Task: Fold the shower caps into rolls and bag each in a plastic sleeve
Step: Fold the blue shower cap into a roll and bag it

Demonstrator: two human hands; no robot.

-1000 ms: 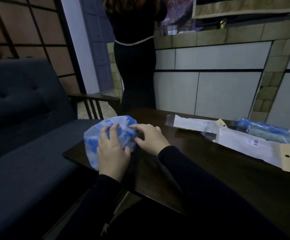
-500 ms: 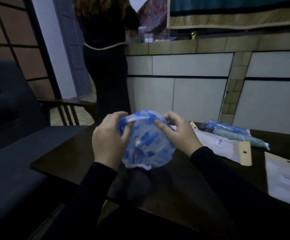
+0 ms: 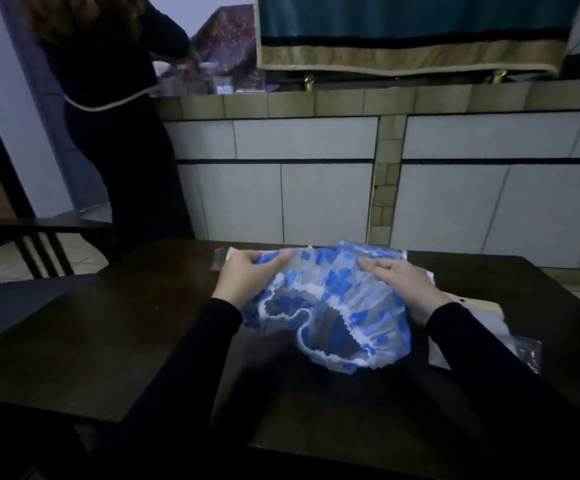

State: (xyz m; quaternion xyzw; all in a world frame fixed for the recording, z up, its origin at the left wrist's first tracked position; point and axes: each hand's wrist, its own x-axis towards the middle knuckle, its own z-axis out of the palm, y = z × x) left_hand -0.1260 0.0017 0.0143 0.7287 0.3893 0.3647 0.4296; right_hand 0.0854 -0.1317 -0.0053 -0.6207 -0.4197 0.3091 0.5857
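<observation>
Shower cap (image 3: pixel 330 306) held over the dark table (image 3: pixel 108 341), elastic opening toward the viewer; left hand (image 3: pixel 247 277) and right hand (image 3: pixel 408 289) each pinch its far edge; flatten evenly and align the elastic before rolling

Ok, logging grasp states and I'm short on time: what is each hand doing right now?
Left hand: closed, gripping the left edge of the shower cap.
Right hand: closed, gripping the cap's right edge.
</observation>
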